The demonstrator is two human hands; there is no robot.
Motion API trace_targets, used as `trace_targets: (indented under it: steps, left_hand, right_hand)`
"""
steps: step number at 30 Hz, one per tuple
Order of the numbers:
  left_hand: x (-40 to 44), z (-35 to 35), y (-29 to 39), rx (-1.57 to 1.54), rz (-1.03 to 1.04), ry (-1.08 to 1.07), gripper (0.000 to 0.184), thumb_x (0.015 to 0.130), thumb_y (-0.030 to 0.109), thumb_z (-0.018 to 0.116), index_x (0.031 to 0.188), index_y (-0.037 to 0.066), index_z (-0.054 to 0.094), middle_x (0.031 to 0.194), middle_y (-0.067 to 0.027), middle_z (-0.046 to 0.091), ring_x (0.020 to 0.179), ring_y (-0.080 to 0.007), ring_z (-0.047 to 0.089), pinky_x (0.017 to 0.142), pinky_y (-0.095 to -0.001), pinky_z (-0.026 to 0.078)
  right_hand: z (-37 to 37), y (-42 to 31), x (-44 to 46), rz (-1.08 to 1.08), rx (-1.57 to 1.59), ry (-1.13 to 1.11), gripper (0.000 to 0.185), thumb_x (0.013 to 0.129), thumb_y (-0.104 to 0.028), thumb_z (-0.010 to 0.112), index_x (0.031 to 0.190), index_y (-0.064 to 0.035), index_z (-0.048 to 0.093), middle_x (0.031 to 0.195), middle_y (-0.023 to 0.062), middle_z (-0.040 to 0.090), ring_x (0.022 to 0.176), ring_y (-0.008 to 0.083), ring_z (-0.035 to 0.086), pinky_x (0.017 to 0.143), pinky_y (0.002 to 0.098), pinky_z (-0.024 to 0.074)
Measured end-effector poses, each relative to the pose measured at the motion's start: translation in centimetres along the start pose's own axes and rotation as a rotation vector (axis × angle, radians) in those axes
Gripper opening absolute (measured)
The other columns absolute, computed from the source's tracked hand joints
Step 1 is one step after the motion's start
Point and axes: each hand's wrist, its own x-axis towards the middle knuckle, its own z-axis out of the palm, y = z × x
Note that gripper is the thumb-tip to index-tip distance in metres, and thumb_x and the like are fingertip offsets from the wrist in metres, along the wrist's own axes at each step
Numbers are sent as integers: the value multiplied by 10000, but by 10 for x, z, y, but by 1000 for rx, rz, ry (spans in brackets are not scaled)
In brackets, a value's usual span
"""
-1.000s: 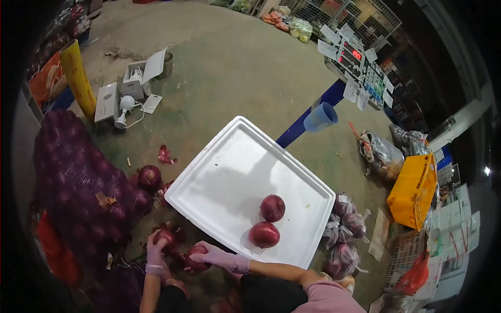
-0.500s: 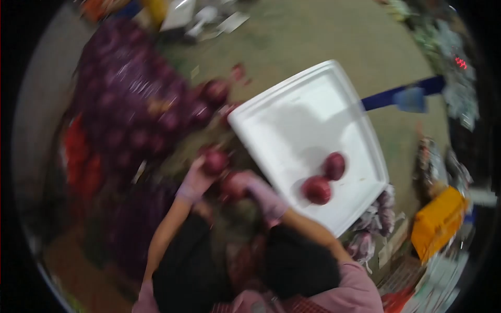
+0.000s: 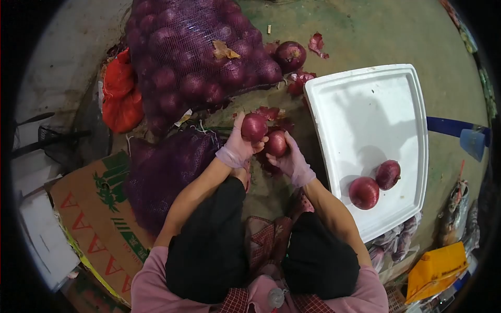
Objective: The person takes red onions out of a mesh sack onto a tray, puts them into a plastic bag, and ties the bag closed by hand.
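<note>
My left hand [image 3: 237, 146], in a thin translucent glove, is closed around a red onion [image 3: 254, 127]. Close beside it, my right hand [image 3: 293, 163], gloved the same way, grips a second red onion [image 3: 276, 144]. Both onions are held above the floor between my knees and the large mesh sack. To the right lies a white foam tray [image 3: 334, 151], with two red onions [image 3: 364, 193] near its lower end. The purple mesh sack [image 3: 193, 57], full of onions, lies ahead on the left, and one loose onion [image 3: 290, 56] rests at its right edge.
A second purple mesh bag [image 3: 167, 172] and a printed cardboard sheet [image 3: 99, 208] are at my left. An orange-red bag [image 3: 120, 94] sits by the big sack. Onion skins [image 3: 317, 46] litter the floor. A blue bar [image 3: 454, 127] juts out beyond the tray; a yellow package [image 3: 437, 271] lies lower right.
The view has swung, so the sack and tray appear shifted right, and the picture is sharper. Both hands still hold their onions, and two onions remain in the tray.
</note>
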Motion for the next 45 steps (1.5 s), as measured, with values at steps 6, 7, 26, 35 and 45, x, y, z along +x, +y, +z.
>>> trace_targets:
  steps: [6, 7, 26, 35, 45]
  left_hand:
    - [-5, -14, 3, -17, 67, 96, 690, 842, 691, 417, 1049, 52, 574, 903, -110, 615, 691, -258, 583, 551, -340, 465]
    - [-6, -15, 3, -14, 49, 98, 691, 844, 691, 411, 1056, 53, 570, 898, -108, 612, 688, -257, 580, 550, -339, 460]
    - [-47, -37, 24, 1724, 443, 384, 514, 849, 496, 541, 1092, 56, 648, 1097, -211, 616, 1068, -349, 552, 931, -398, 417]
    - [-146, -133, 77, 1957, 39, 1104, 756, 737, 510, 659, 1323, 86, 440, 1389, -269, 346, 1215, -465, 392, 972, -489, 403]
    - [-151, -86, 39, 2095, 89, 865, 551, 786, 508, 567, 1116, 68, 612, 990, -254, 614, 914, -377, 611, 803, -466, 484]
  right_hand:
    - [-6, -1, 9, 11, -86, 74, 557, 863, -512, 580, 1238, -115, 469, 1118, 109, 570, 870, 228, 602, 695, 308, 501]
    - [-5, -2, 8, 8, -94, 57, 540, 874, -489, 576, 1241, -108, 468, 1092, 109, 584, 861, 223, 604, 691, 295, 495]
    - [7, 10, -24, -348, -686, 182, 606, 778, -239, 744, 1262, -39, 439, 1084, 85, 565, 954, 156, 556, 863, 267, 460]
    - [1, 16, -19, -255, -666, 204, 556, 804, -208, 725, 1250, -43, 436, 1077, 58, 560, 919, 139, 552, 846, 265, 463]
    - [-5, 20, -12, -397, -842, 233, 581, 784, -270, 747, 1222, -27, 452, 1063, 78, 561, 921, 154, 538, 831, 279, 453]
